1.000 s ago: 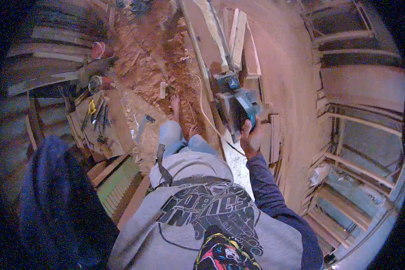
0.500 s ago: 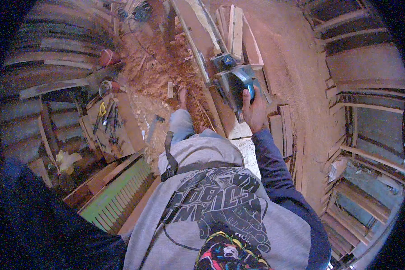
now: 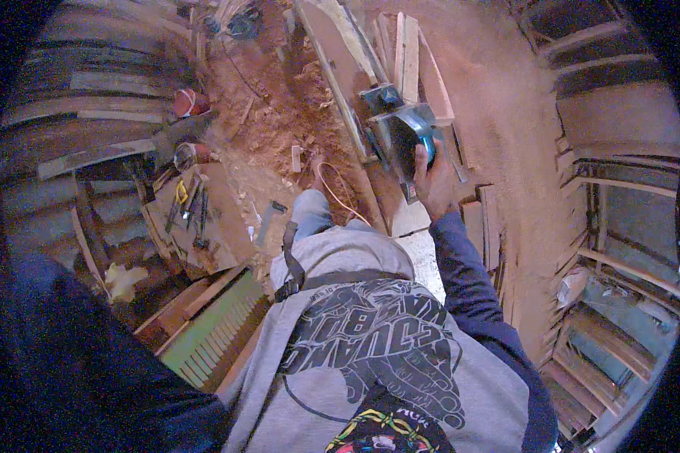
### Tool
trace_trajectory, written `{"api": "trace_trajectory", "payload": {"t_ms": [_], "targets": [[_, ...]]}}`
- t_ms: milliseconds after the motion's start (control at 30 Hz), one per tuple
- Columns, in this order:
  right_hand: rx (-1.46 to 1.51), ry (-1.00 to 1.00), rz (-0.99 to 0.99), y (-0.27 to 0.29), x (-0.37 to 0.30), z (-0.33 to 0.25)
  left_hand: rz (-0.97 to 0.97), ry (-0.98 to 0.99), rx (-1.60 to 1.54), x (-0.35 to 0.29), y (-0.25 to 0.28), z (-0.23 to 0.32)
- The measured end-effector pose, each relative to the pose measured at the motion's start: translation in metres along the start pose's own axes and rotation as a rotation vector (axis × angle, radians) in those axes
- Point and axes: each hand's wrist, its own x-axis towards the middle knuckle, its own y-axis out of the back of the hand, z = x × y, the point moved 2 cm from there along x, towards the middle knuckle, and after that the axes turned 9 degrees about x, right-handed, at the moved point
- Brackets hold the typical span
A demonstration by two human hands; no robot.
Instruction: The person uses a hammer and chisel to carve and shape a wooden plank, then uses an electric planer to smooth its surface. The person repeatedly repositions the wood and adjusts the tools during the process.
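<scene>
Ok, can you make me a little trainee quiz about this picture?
1. Which hand grips the boxy dark power tool by its curved blue handle?
2. True or false: the flat green slotted panel lies right of the tool.
3. Fill in: beside the slender dark tools on the flat brown board lies one ___ item.

Key: 1. The right hand. 2. False; the panel lies to its left. 3. Yellow.

Planks [image 3: 407, 60] and a power tool [image 3: 411, 123] mark a workshop.
</scene>
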Motion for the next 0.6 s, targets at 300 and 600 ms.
{"api": "trace_trajectory", "payload": {"t_ms": [300, 600], "targets": [[0.029, 0.027, 0.1, -0.027, 0.039, 0.002, -0.013, 0.087, -0.348, -0.037, -0.07, -0.015], [0.121, 0.208, 0.19, -0.046, 0.075, -0.009, -0.004, -0.054, -0.684, -0.083, -0.131, -0.011]]}}
